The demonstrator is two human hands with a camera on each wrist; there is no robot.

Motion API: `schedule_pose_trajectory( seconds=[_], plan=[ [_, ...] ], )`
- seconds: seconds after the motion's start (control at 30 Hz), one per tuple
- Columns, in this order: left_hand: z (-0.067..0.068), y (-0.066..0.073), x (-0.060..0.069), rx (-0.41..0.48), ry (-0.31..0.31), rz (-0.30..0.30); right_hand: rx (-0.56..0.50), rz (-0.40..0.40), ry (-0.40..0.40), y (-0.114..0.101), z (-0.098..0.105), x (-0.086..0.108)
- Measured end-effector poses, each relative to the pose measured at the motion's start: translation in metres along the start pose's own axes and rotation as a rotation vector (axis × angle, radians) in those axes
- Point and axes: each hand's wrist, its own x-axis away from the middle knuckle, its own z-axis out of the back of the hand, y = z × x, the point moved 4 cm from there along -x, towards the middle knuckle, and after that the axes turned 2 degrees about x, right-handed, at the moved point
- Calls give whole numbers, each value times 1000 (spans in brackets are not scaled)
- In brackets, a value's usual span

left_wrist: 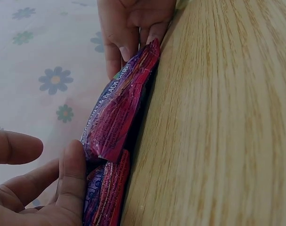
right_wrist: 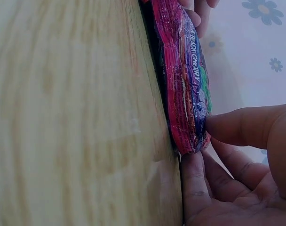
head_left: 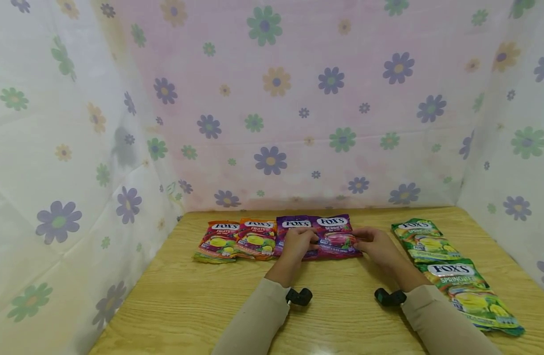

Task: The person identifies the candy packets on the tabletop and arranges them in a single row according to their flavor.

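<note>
Two purple Fox's candy bags lie side by side at the back middle of the table. My right hand pinches the right edge of the right-hand berries bag, thumb on its face and fingers at its side. Over the left-hand purple bag, partly hiding it, is my left hand. In the left wrist view, the fingers of that hand touch the bags where they meet, with the thumb held apart. The berries bag's near edge shows in the right wrist view.
Left of the purple bags lie an orange fruits bag and a red fruits bag. Two green spring tea bags, one farther back and one nearer, lie at the right. Flowered cloth surrounds the wooden table.
</note>
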Motion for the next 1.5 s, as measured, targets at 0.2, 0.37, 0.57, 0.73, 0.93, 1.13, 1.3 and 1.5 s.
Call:
schedule_pose_trajectory(
  seconds=[0.2, 0.37, 0.57, 0.73, 0.93, 1.13, 1.3, 1.5],
  plan=[
    [1, -1, -1, -3, -9, -6, 9, 1, -8, 0, -1, 0],
    [2, -3, -2, -8, -1, 8, 4, 8, -13, 1, -2, -2],
    [4, -5, -3, -9, 4, 7, 22, 23, -14, 1, -2, -3],
    [5, -5, -4, 8, -2, -5, 27, 36, -18, 0, -2, -3],
    [6, -4, -5, 16, -7, -6, 13, 40, -34, -1, -1, -4],
    [7, -2, -5, 54, -22, -1, 95, 56, -73, -6, 4, -4],
    [6, 6, -3, 93, -49, 18, 183, 47, -104, -18, 11, 0],
    [0, 20, 1, 152, -101, 4, 199, 77, -150, -35, 21, 12]
  ],
)
